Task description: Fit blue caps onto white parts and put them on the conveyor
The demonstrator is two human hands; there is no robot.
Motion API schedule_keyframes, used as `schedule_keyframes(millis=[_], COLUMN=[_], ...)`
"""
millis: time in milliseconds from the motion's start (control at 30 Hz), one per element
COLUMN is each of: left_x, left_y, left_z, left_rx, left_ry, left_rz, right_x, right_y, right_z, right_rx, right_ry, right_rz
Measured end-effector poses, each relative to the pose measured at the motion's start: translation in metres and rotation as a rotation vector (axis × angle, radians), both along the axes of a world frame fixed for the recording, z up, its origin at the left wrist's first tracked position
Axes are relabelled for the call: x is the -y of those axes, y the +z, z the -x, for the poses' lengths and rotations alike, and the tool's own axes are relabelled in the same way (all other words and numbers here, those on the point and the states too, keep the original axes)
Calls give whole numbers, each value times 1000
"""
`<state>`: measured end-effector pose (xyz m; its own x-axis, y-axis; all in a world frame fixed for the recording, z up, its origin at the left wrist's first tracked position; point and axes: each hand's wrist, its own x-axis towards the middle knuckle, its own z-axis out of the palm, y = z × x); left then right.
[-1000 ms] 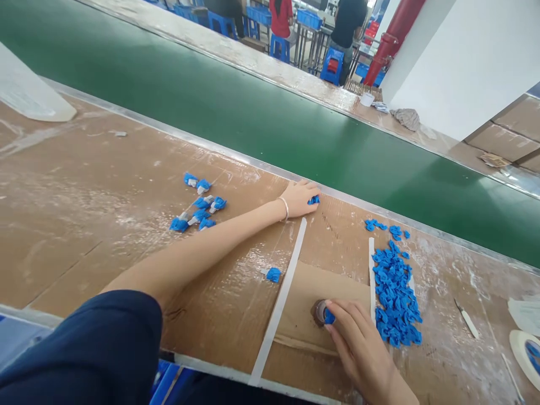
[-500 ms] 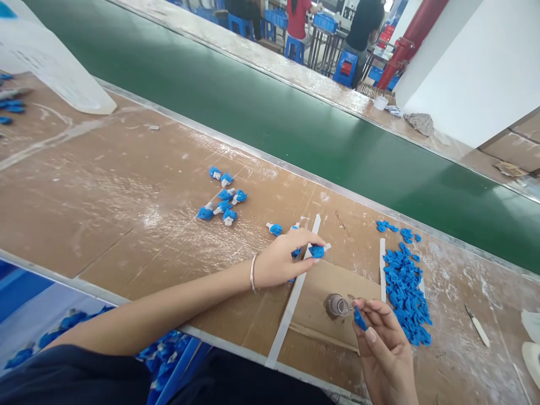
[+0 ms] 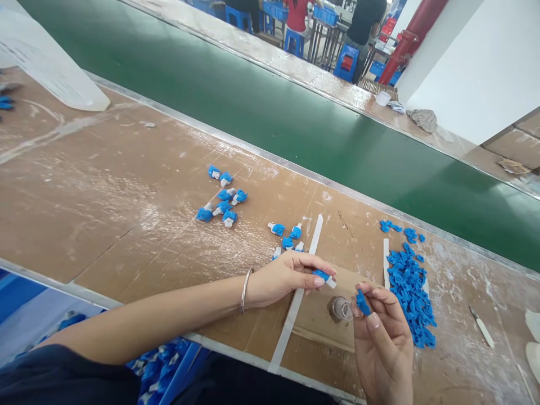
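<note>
1. Pinching on both sides here in the head view! The left hand point(image 3: 287, 279) grips a blue piece with a white tab point(image 3: 322, 275) between thumb and fingertips; the right hand point(image 3: 385, 340), palm toward the camera, grasps a plain blue piece point(image 3: 362, 303) the same way.

2. And they're near each other but apart, these two pieces, up above the cardboard sheet point(image 3: 314, 316). Fingertips only, probably so the white tab stays bare, and it points toward the right hand.

3. Now the container between them: a small clear jar point(image 3: 341, 309) on the cardboard, its mouth just beside the right fingertips. Inside? A murky tint, but I can't tell what it holds. There's a dark stain about its base, so the sheet is likely there to protect the desk point(image 3: 139, 236).

4. Over on the right, a heap of blue pieces point(image 3: 411, 298) lies along a short tape strip point(image 3: 386, 259), seemingly stocked within easy reach of the right hand.

5. Across to the left, past the long tape strip point(image 3: 286, 337), a near cluster point(image 3: 287, 243) and a farther cluster point(image 3: 223, 197), both blue with white tabs. That tape apparently divides the plain from the tabbed.

6. Down below the desk edge, partly behind the left forearm point(image 3: 169, 315), a blue bin point(image 3: 188, 365) carries many blue-and-white pieces point(image 3: 157, 365), loosely piled; how deep, I can't tell.
</note>
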<state>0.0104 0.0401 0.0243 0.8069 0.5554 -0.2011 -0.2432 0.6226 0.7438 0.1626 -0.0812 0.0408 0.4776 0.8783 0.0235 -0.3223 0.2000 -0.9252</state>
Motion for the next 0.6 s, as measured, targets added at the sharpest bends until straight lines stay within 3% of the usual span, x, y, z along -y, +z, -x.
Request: schedule_keyframes(millis=[300,467,600], left_x=[-1,1,2], left_y=[7,0,-3], left_z=[1,-3,-1], left_rx=[-20,-44,14], left_ry=[-19,50,22], left_rz=[44,6,-3], right_x=[-3,-1,-2], right_y=[2,-5,-11], right_z=[2,3,4], right_rx=[57,143,290], right_ry=[-7,-4,5], right_rz=[7,-8,-52])
